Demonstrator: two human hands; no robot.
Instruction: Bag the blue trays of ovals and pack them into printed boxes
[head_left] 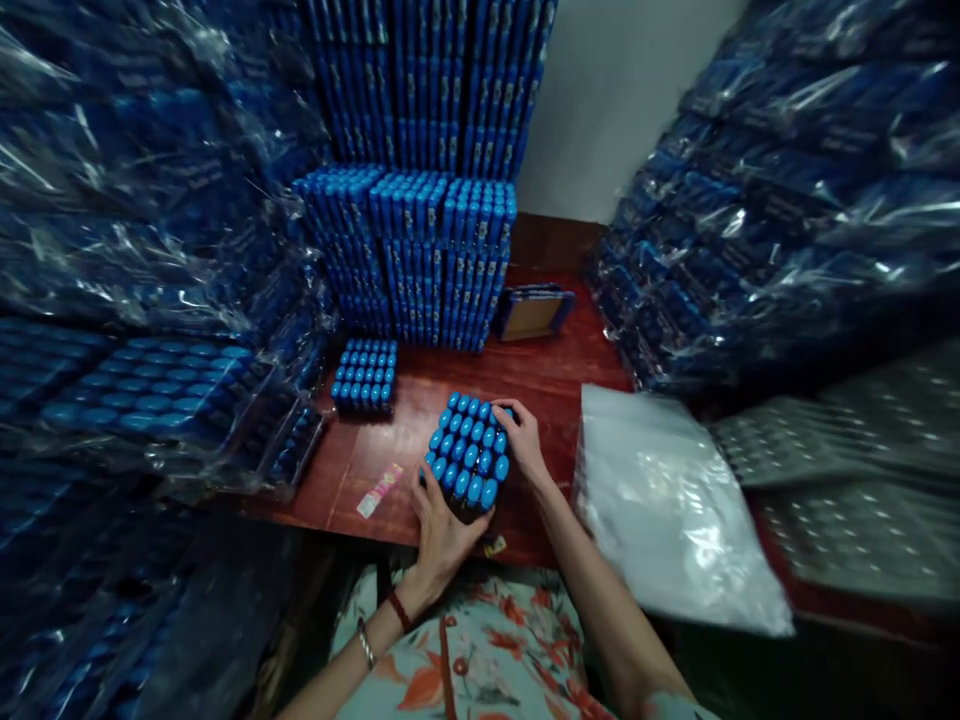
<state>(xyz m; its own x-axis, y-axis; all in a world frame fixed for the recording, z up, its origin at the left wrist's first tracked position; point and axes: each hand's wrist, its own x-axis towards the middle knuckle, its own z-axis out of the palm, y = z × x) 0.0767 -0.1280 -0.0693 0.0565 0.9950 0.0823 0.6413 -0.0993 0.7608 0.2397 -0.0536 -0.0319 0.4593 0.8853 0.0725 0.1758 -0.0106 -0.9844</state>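
Note:
A block of several blue-capped tubes (469,455), packed upright side by side, stands on the red-brown table (540,375) right in front of me. My left hand (441,530) presses against the block's near left side with its fingers wrapped round it. My right hand (519,438) grips the far right side. A second, smaller block of blue-capped tubes (365,375) stands on the table further back and to the left, apart from both hands.
Tall stacks of blue tubes (420,250) fill the back of the table. Plastic-wrapped blue packs (780,200) rise on the right and left. A pile of clear bags (667,500) lies at right. A small pink label (379,489) lies near my left hand, a frame (534,312) behind.

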